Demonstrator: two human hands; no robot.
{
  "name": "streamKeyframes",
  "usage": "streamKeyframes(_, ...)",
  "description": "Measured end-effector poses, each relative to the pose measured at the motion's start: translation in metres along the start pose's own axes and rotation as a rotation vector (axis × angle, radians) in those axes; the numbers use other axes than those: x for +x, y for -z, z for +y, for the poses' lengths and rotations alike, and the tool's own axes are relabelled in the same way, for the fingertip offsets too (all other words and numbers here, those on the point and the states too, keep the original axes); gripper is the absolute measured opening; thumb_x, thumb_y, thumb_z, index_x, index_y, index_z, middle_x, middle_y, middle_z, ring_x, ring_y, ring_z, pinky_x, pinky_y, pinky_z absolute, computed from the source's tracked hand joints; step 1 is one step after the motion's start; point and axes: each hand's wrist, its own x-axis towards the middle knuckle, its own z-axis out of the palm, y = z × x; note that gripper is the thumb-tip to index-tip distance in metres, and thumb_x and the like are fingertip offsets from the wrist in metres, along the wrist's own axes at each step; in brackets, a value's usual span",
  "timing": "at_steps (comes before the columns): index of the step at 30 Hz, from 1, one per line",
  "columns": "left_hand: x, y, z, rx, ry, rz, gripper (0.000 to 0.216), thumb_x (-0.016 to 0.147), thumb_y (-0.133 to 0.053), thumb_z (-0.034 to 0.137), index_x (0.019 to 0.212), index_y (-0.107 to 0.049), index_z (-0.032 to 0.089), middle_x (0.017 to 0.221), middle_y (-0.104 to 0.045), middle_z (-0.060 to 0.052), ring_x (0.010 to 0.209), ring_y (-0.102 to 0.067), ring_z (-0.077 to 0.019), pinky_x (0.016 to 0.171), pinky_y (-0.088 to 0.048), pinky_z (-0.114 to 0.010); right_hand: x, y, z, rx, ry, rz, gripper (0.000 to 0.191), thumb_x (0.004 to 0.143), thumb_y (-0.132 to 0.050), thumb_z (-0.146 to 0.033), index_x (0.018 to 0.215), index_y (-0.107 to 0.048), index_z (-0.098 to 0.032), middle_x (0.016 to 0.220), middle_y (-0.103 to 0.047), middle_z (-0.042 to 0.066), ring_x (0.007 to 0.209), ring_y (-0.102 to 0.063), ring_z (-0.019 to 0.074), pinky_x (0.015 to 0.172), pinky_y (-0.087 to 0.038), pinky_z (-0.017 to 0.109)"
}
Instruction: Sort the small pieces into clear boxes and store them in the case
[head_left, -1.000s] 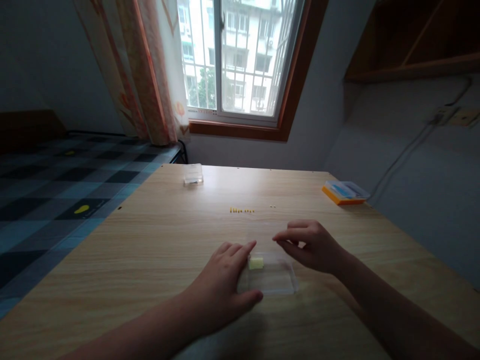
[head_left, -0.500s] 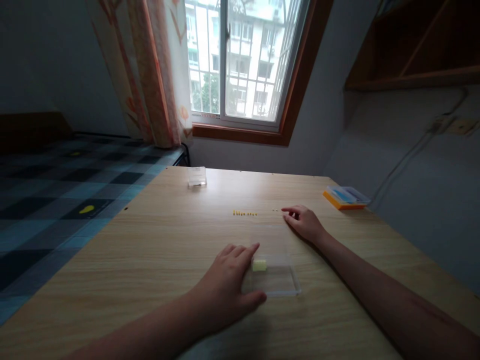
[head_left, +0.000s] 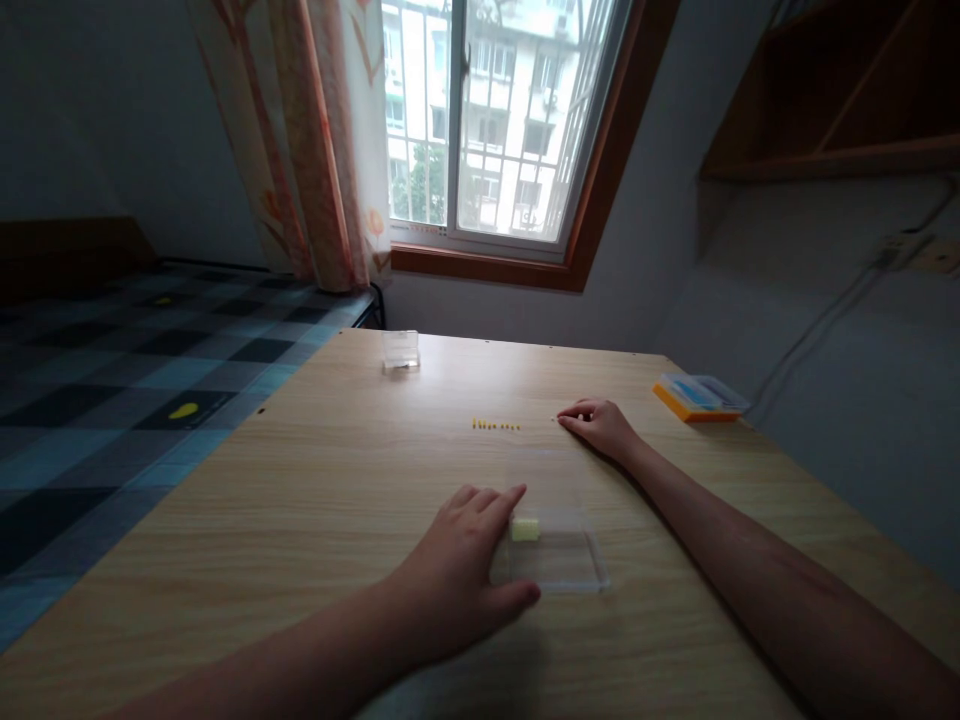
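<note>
My left hand (head_left: pixel 461 560) lies flat on the wooden table (head_left: pixel 300 500), fingers stretched out, its fingertips and thumb against the left edge of a clear shallow plastic tray (head_left: pixel 562 562). A small pale yellow block (head_left: pixel 525 529) sits in the tray's near-left corner by my index finger. My right hand (head_left: pixel 600 425) reaches far forward, its fingers drawn together in a pinch at some tiny pale beads on the table. What the fingertips hold is too small to see. A short row of tiny yellow beads (head_left: pixel 495 426) lies just left of that hand.
A small clear box (head_left: pixel 400 351) stands near the table's far left edge. An orange and blue case (head_left: pixel 701 397) lies at the far right by the wall. A bed with a checked cover (head_left: pixel 112 400) runs along the left. A window and curtain are behind the table.
My right hand has moved from above the tray forward to the tiny pale beads right of the yellow row. My left hand has stayed on the tray's edge.
</note>
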Motion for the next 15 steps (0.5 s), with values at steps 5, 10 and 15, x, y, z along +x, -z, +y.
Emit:
streamKeyframes(5, -0.0004, -0.0001, -0.0009, -0.004, -0.01, 0.01, 0.085, 0.074, -0.077, 0.03, 0.15, -0.042, 0.014, 0.138, -0.059, -0.013, 0.128, -0.047, -0.0306, 0.116, -0.034, -0.048, 0.0016, -0.0017, -0.003, -0.026, -0.006, 0.003, 0.025, 0.083, -0.065, -0.038, 0.089, -0.081, -0.021, 0.085, -0.074, 0.004, 0.072, -0.06, 0.0155, 0.068, -0.042, 0.026)
streamKeyframes(10, 0.0003, 0.0001, -0.0001, -0.004, -0.003, 0.008, 0.086, 0.074, -0.078, 0.029, 0.15, -0.042, 0.013, 0.136, -0.059, -0.013, 0.127, -0.048, -0.0307, 0.116, -0.035, -0.048, 0.0017, -0.0017, -0.0029, -0.039, 0.0, -0.001, 0.025, 0.083, -0.065, -0.039, 0.089, -0.082, -0.022, 0.085, -0.074, 0.003, 0.071, -0.059, 0.0146, 0.066, -0.041, 0.025)
streamKeyframes(15, 0.0009, 0.0007, 0.0012, -0.006, -0.002, 0.009, 0.084, 0.073, -0.078, 0.028, 0.149, -0.044, 0.013, 0.135, -0.06, -0.013, 0.126, -0.049, -0.0301, 0.115, -0.036, -0.047, 0.0025, -0.003, 0.0003, -0.047, 0.001, -0.008, 0.028, 0.083, -0.065, -0.043, 0.091, -0.082, -0.023, 0.082, -0.074, 0.003, 0.068, -0.058, 0.0144, 0.063, -0.04, 0.025)
